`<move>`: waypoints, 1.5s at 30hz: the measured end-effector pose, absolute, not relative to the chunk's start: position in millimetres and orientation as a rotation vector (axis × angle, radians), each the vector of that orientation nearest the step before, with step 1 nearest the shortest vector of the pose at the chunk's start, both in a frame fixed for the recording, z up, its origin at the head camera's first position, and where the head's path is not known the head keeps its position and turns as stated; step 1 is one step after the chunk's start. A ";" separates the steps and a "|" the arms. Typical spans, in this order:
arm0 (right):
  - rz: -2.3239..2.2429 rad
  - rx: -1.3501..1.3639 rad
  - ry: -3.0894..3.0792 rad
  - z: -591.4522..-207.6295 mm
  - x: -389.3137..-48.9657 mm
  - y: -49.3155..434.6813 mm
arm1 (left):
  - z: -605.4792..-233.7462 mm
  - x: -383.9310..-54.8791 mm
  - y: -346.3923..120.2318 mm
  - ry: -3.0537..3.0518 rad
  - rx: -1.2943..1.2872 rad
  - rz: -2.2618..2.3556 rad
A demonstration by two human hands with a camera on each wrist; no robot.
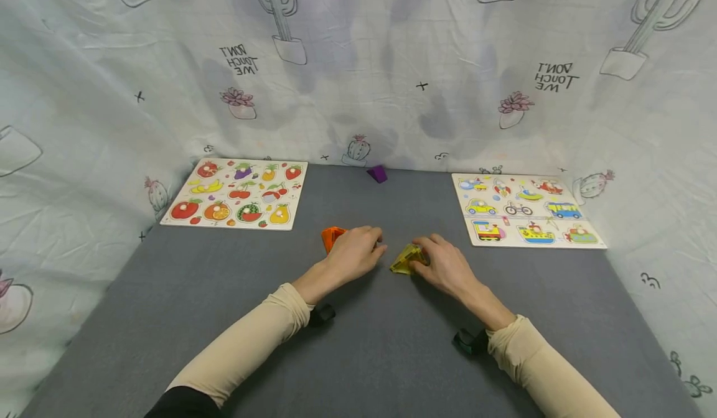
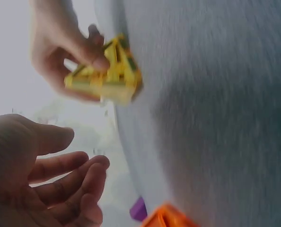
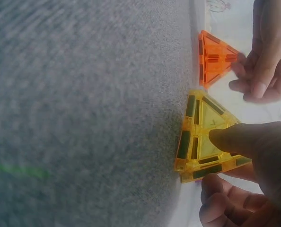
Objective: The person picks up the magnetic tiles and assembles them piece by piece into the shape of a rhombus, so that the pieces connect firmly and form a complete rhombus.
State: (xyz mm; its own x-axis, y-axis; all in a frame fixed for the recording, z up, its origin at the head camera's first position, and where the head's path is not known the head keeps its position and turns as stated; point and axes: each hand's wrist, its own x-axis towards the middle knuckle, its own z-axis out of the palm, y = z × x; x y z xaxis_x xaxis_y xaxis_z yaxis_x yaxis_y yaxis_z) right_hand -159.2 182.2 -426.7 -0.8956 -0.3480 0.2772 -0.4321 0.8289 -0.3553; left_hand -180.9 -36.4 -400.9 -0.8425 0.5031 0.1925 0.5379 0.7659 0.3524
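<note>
A yellow see-through pyramid of magnetic tiles (image 1: 402, 262) is in my right hand (image 1: 446, 266), thumb on one face and fingers behind it. In the right wrist view the pyramid (image 3: 204, 146) shows dark magnet strips along its edges, and its lower edge is close to the table. My left hand (image 1: 353, 253) hovers to the left of it, fingers loosely bent and holding nothing. Just behind the left hand stands an orange tile pyramid (image 1: 330, 236), partly hidden by it in the head view.
A purple tile piece (image 1: 378, 173) lies at the table's back edge by the printed curtain (image 1: 347, 63). At the back left lies a fruit puzzle board (image 1: 231, 194); at the back right, a vehicle puzzle board (image 1: 526, 209). The grey table (image 1: 370, 356) extends towards me.
</note>
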 end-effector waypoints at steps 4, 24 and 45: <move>0.622 0.606 -2.823 -424.5 -159.0 183.5 | -396.9 -187.0 -53.9 -2.827 -0.753 -0.629; 0.623 0.667 -2.777 -423.8 -160.7 184.7 | -407.4 -200.4 -111.9 -2.768 -0.587 -0.620; 0.800 0.676 -2.722 -428.6 -159.5 183.3 | -414.4 -200.5 -112.6 -2.796 -0.625 -0.666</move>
State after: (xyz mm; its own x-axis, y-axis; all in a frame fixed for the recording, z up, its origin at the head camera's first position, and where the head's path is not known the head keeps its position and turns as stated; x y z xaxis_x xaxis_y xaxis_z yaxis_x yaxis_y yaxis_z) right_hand -159.5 183.3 -428.6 -0.8685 -0.3661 0.3342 -0.4887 0.7452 -0.4537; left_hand -200.5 -112.6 -414.4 -0.8906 0.3550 0.2841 0.4450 0.8091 0.3839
